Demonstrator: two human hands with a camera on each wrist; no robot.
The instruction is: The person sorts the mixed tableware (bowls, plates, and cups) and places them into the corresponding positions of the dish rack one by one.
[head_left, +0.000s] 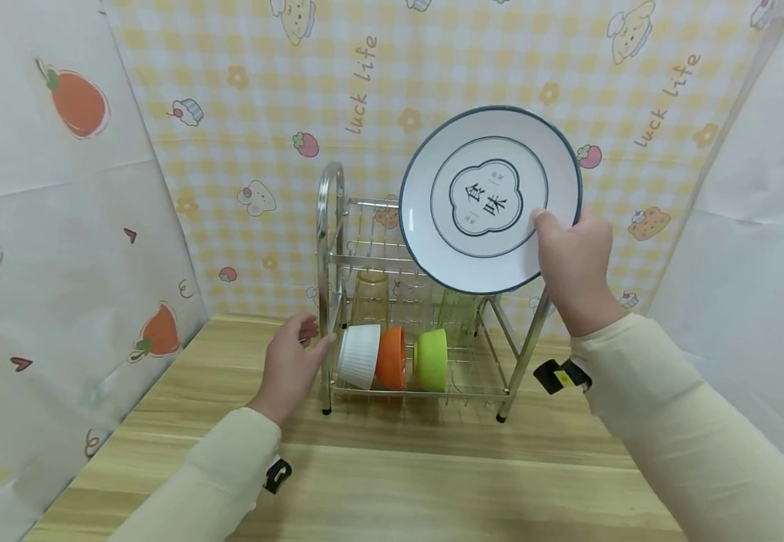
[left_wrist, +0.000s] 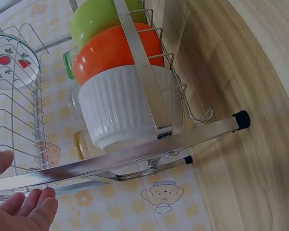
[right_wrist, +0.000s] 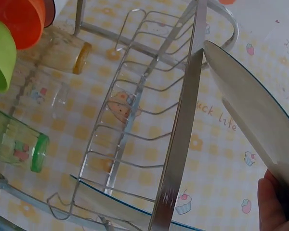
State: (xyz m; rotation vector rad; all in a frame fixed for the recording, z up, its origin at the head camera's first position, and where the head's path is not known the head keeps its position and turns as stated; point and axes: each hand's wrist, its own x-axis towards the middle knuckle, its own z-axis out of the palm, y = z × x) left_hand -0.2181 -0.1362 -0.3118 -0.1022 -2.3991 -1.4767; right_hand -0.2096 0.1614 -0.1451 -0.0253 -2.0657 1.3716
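My right hand (head_left: pixel 576 263) pinches the lower right rim of a white plate (head_left: pixel 433 248), thumb on its face. The plate has a dark blue rim and Chinese characters, and is raised in front of the upper tier of a metal dish rack (head_left: pixel 426 394). Its underside faces the right wrist view. My left hand (head_left: pixel 290 369) is at the rack's left post (left_wrist: pixel 101 164), thumb and loosely bent fingers on either side; firm contact cannot be told. Beside it on the lower tier sit a white ribbed bowl (head_left: pixel 360 357), an orange bowl (head_left: pixel 390 360) and a green bowl (head_left: pixel 430 361), all on their sides.
Behind the bowls stand a yellow-tinted glass (head_left: pixel 370 293) and a green-tinted glass (right_wrist: pixel 19 142), with a clear glass (right_wrist: pixel 43 94) between. A strawberry-patterned plate (left_wrist: pixel 12 62) stands in the upper tier. The wooden table (head_left: pixel 392 482) meets a checked backdrop (head_left: pixel 263 248).
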